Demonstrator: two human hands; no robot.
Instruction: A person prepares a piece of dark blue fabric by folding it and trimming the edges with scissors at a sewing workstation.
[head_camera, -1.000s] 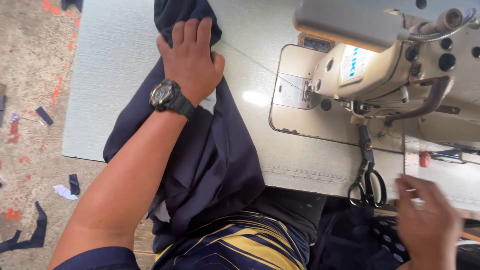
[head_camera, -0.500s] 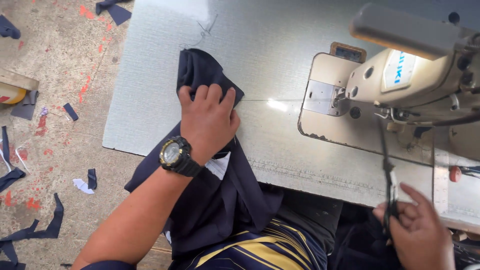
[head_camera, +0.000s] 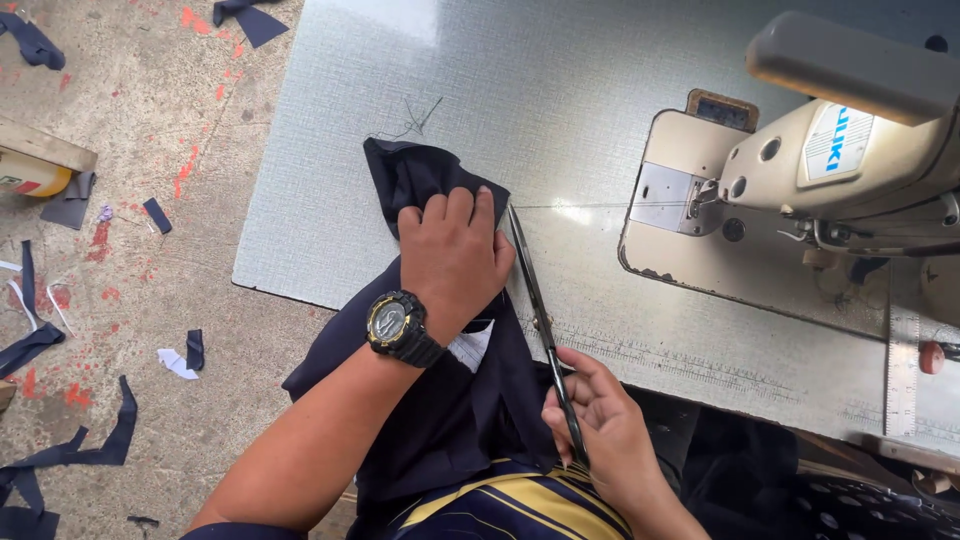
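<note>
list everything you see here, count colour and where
garment: 1, dark navy, draped off the table's near edge, top under the left hand
scissors: 1, dark metal, in the right hand, tips at the garment's right edge
thread: 1, pale, from garment to machine
sewing machine: 1, cream, table right
table: 1, grey textured
ruler: 1, metal, far right
loose threads: small dark tangle, above the garment
fabric scraps: several, navy, on the floor left
wristwatch: 1, black and yellow, left wrist
left hand: pressing the garment
right hand: gripping the scissors
</note>
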